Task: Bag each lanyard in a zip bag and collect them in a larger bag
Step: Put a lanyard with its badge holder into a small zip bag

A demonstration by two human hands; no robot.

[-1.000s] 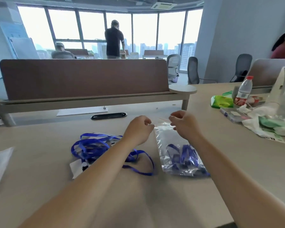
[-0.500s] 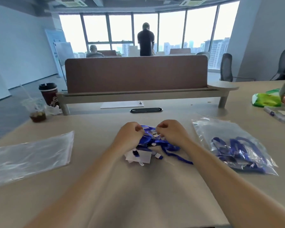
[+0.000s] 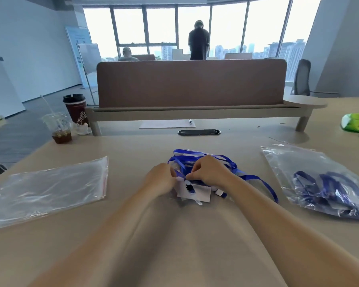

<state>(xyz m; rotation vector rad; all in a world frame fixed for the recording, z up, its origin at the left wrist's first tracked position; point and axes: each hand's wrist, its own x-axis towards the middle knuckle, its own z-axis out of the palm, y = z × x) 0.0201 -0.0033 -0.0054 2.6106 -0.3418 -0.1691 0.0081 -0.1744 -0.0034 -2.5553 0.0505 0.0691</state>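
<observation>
Two hands at a tangle of blue lanyards on the tabletop.
The left hand and right hand pinch the straps; an empty zip bag lies left, a filled bag right.

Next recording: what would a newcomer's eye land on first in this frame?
At mid-table the left hand and the right hand pinch at a tangle of blue lanyards. To the right lies a filled zip bag with more blue straps inside. To the left an empty clear bag lies flat.
</observation>
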